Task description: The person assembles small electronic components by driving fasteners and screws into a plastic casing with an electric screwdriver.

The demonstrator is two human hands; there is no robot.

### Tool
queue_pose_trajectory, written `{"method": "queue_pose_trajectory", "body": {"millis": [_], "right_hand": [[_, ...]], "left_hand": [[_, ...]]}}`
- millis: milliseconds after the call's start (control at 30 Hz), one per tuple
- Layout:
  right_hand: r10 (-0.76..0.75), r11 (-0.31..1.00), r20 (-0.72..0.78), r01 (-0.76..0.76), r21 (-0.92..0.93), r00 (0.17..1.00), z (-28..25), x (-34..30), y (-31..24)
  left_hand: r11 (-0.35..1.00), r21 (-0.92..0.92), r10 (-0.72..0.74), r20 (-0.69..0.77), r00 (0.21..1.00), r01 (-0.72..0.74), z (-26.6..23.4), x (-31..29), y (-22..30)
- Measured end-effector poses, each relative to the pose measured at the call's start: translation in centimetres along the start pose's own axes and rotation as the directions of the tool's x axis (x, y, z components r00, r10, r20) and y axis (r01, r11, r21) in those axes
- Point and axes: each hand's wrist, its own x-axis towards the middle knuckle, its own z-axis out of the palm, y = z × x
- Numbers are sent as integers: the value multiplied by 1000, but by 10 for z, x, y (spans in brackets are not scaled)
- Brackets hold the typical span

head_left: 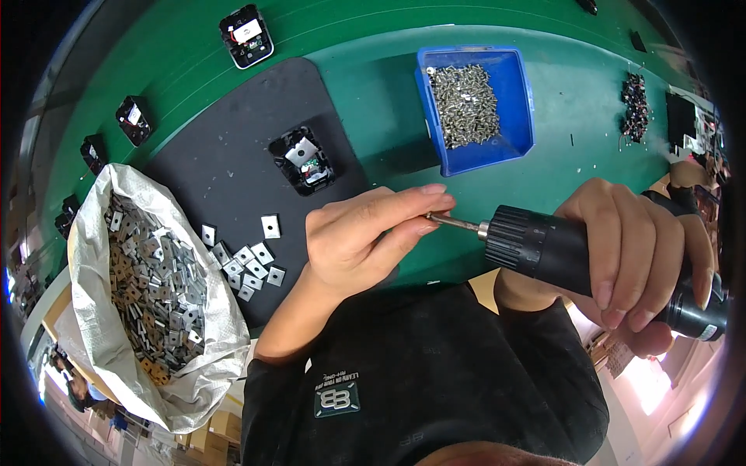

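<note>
My right hand [637, 241] is wrapped round a black electric screwdriver [536, 242], which lies level and points left. Its bit [458, 223] reaches the fingertips of my left hand [361, 237]. Thumb and forefinger there pinch a small screw [431, 216] at the tip of the bit, mostly covered by the fingers. Beyond my left hand, an open black plastic housing [317, 180] sits on the dark mat, with a square metal plate [300, 153] and a small circuit board inside. A blue bin [513, 116] partly filled with screws [466, 109] stands past the screwdriver.
Left of my forearm, loose square metal plates with holes [255, 268] lie on the black mat [233, 140]. A white woven sack [92, 287] full of such plates stands at its edge. More housings [247, 37] line the green table's far left; dark small parts [634, 109] lie far right.
</note>
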Motion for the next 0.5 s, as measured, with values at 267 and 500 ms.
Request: {"method": "queue_pose_trajectory", "body": {"millis": [267,500], "right_hand": [[32,998,-22,-33,-45,999,3,0,20],[119,961,-28,-123,-248,992,12,7,49]], "left_hand": [[751,624,278,-3,961,-215,-60,-9,-1],[479,870,-143,-56,988,119,-74,-9,1]]}}
